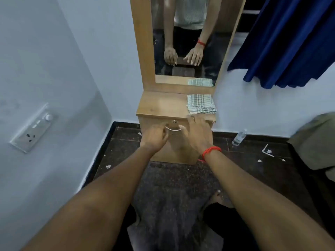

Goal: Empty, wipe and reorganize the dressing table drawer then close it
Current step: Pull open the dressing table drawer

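— What does the head view show at centre frame?
— My left hand (154,135), fingers curled at the left end of the drawer (178,140) handle (173,128); whether they grip it, I cannot tell. The drawer is shut.
— And the right?
— My right hand (196,132), fingers spread open, rests against the drawer front. A checked cloth (201,104) lies folded on the tabletop (161,104) above.

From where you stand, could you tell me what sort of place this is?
Probably a bedroom or dressing corner at home: a wooden dressing table with a tall mirror, a blue curtain, and a wall socket panel.
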